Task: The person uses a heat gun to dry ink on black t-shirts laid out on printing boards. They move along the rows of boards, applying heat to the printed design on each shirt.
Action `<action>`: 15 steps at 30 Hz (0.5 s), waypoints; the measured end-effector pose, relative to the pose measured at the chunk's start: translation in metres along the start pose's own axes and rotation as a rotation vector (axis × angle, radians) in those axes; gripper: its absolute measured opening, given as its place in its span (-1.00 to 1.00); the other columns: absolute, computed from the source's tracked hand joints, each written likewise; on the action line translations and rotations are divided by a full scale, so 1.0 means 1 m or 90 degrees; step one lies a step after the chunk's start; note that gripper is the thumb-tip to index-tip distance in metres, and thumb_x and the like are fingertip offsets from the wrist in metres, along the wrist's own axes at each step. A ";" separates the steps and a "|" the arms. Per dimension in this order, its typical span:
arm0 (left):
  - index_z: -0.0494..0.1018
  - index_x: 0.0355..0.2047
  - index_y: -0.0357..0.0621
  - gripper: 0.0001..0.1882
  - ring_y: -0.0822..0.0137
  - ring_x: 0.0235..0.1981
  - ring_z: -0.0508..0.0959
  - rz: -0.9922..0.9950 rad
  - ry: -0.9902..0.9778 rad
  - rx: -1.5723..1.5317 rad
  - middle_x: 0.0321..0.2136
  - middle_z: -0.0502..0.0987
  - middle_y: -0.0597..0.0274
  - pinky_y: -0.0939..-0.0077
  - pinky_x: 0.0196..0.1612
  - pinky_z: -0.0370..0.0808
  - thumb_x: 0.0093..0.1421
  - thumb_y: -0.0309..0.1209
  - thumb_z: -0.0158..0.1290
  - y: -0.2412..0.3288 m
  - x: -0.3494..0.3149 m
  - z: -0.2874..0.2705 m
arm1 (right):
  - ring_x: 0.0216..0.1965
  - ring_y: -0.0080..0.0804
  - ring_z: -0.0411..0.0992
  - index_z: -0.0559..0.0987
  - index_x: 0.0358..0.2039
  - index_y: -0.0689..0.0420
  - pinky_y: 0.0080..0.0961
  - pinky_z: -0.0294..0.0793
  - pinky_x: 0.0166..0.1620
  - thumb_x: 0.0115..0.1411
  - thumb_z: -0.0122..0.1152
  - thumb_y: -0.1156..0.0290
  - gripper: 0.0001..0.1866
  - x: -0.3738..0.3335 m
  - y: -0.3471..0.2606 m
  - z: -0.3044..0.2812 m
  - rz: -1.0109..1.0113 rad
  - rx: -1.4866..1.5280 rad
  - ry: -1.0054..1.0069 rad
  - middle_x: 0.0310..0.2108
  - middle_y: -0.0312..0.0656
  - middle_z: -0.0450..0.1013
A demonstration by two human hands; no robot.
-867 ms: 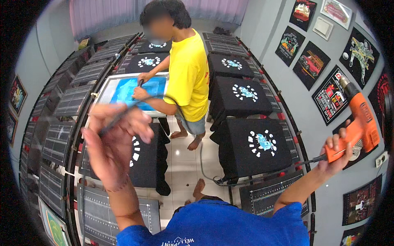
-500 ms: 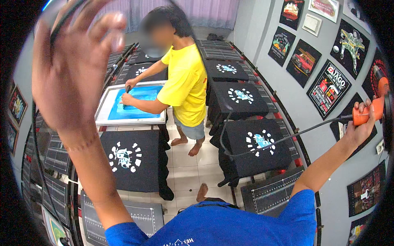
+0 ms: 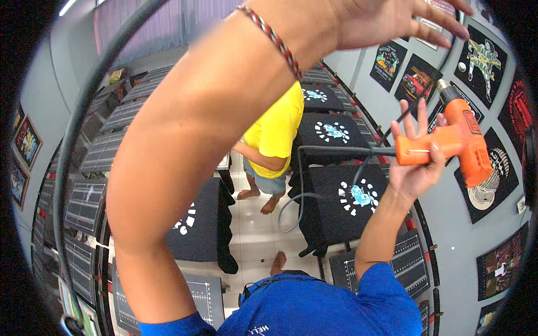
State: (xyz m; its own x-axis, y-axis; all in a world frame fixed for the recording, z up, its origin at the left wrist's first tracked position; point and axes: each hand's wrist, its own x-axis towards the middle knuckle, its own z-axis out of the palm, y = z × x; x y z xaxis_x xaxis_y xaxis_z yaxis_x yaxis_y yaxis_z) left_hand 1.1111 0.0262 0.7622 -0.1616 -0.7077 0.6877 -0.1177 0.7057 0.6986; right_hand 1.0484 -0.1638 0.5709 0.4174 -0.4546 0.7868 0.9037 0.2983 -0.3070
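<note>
My right hand (image 3: 412,179) holds an orange heat gun (image 3: 468,143) by its handle, the thumb across the handle and several fingers stretched upward. The gun's metal nozzle (image 3: 444,85) points up. From the handle's end a dark cord (image 3: 342,150) loops down in front of a black T-shirt (image 3: 322,176). My left hand (image 3: 381,22) reaches across the top of the view, its fingers apart, near a black cable (image 3: 448,53). It grips nothing that I can see. My left forearm hides much of the room's middle.
A person in a yellow shirt (image 3: 280,126) stands in the tiled aisle (image 3: 252,235). Printed black T-shirts lie on boards along both sides. A thick black cable (image 3: 84,112) hangs at the left. Posters and prints (image 3: 417,78) cover the right wall.
My left hand has swung from the upper left to the upper right. My right hand has brought the heat gun inward, turning its nozzle up. The co-worker's printing screen is now mostly hidden.
</note>
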 end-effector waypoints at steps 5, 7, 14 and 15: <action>0.03 0.08 -0.37 -0.36 0.11 -0.06 0.34 0.069 -0.034 0.023 0.10 0.18 -0.09 0.28 -0.11 0.41 0.37 0.03 -0.62 -0.035 0.021 0.002 | 0.16 0.37 0.16 0.05 0.23 0.03 0.16 0.48 -0.05 0.11 0.04 0.28 -0.32 0.038 -0.003 -0.028 -0.015 -0.058 -0.001 0.24 0.28 0.00; 0.03 0.08 -0.36 -0.36 0.11 -0.05 0.34 0.067 -0.043 -0.002 0.10 0.17 -0.09 0.27 -0.10 0.41 0.37 0.03 -0.62 -0.042 0.027 -0.008 | 0.16 0.39 0.15 0.04 0.23 0.03 0.19 0.47 -0.04 0.11 0.04 0.28 -0.32 0.047 -0.005 -0.029 0.024 -0.020 -0.046 0.24 0.32 -0.02; 0.04 0.09 -0.31 -0.38 0.10 -0.03 0.33 0.098 -0.079 -0.117 0.13 0.14 -0.09 0.24 -0.07 0.41 0.37 0.03 -0.61 -0.071 0.034 -0.063 | 0.24 0.40 -0.02 0.06 0.22 0.04 0.38 0.23 0.09 0.07 0.03 0.28 -0.31 0.046 0.040 -0.014 0.163 0.159 -0.121 0.24 0.32 0.00; 0.04 0.09 -0.31 -0.38 0.10 -0.02 0.33 0.111 -0.089 -0.145 0.14 0.14 -0.08 0.23 -0.07 0.41 0.37 0.03 -0.60 -0.081 0.036 -0.077 | 0.25 0.38 -0.02 0.07 0.22 0.04 0.40 0.17 0.11 0.07 0.03 0.28 -0.31 0.048 0.044 -0.019 0.148 0.132 -0.075 0.23 0.32 0.01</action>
State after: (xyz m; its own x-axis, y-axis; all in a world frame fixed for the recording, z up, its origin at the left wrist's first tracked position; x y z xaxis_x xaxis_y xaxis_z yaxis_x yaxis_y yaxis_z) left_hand 1.1906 -0.0592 0.7458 -0.2954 -0.5539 0.7784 0.1435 0.7798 0.6093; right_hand 1.1102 -0.1884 0.5844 0.5854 -0.2573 0.7688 0.7417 0.5529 -0.3797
